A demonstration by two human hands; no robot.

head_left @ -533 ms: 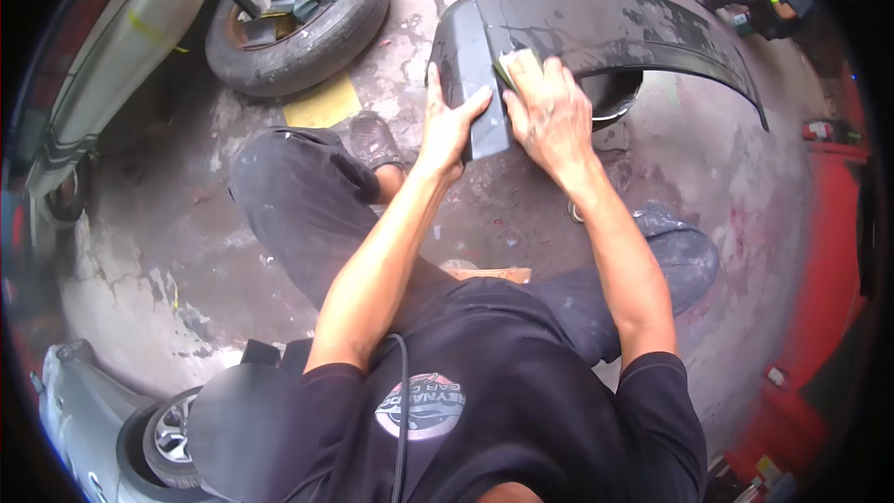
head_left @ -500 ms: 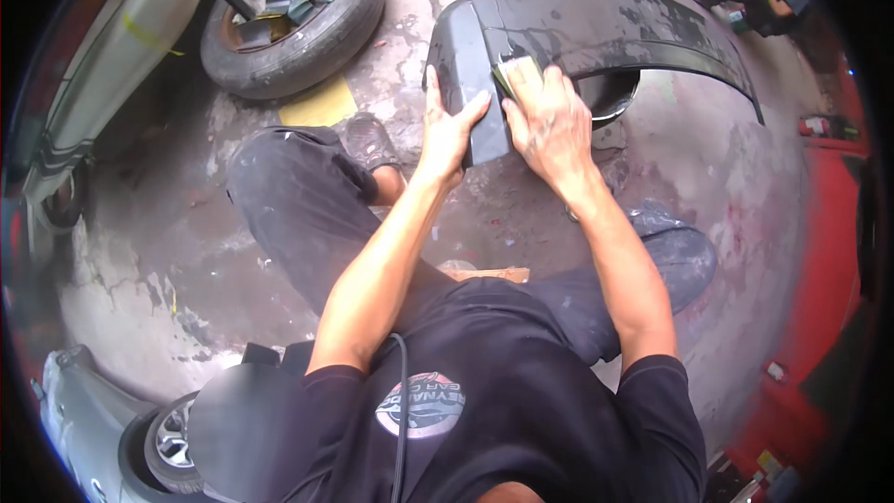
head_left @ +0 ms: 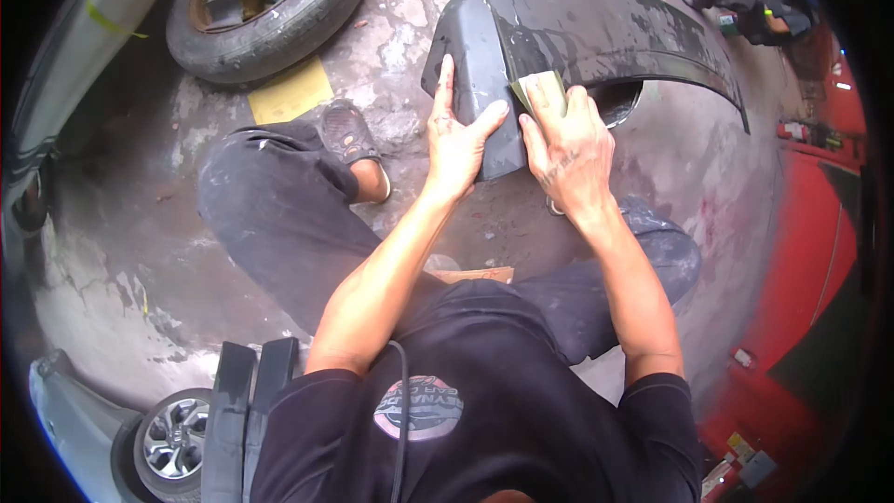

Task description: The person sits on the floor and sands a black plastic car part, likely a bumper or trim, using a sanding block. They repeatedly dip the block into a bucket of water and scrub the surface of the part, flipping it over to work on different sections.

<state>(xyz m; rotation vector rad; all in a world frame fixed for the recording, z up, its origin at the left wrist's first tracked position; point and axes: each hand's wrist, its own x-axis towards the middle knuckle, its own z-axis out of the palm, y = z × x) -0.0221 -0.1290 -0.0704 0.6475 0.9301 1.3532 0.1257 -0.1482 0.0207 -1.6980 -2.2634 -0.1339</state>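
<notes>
A dark grey car bumper [head_left: 596, 28], wet with drops and streaks, lies across the floor in front of me and curves off to the far right. My left hand [head_left: 456, 144] grips its near end, with the thumb on the upper face and the forefinger stretched along the left side. Under the fingers of my right hand [head_left: 573, 144] is a folded piece of yellowish sandpaper [head_left: 543, 91], pressed on the bumper just right of its bent edge. Part of the sandpaper is covered by those fingers.
At the far left lies a tyre [head_left: 270, 42] with folded sandpaper pieces inside, beside a yellow sheet [head_left: 291, 93]. A wheeled car part [head_left: 172, 438] and two dark strips [head_left: 233, 401] are lower left. Red car bodywork [head_left: 801, 261] stands right; another person [head_left: 745, 0] is far right.
The whole view has shifted slightly. The bumper's near end and both hands sit a little lower and further right in the picture. The sandpaper remains pressed near the bent edge.
</notes>
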